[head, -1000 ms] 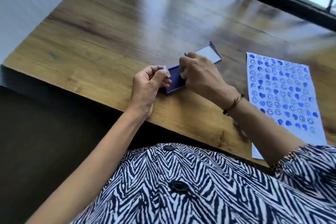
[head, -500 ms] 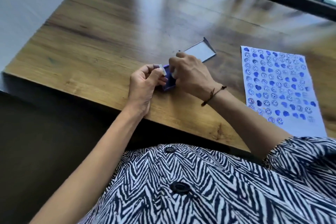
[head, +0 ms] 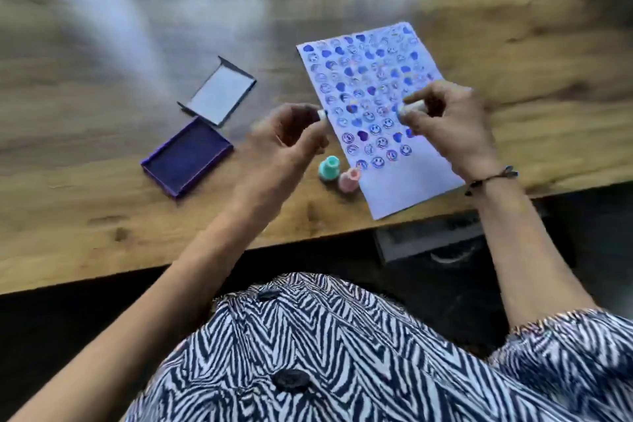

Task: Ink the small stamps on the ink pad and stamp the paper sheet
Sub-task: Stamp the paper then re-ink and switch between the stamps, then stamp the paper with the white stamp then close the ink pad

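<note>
Fingers of our left hand [head: 294, 134] and right hand [head: 445, 123] each pinch a small white stamp [head: 409, 109] above the paper sheet [head: 387, 188]; ink pad [head: 186, 158] lies open, well left. Risk: blank strip is narrow, so misaimed presses could overlap existing prints.

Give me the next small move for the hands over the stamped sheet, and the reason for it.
Probably lower the right hand and press its small stamp onto the paper sheet in the bare strip at its near end. Both hands hold stamps above the paper, away from the ink pad, and the rows above look full.
</note>
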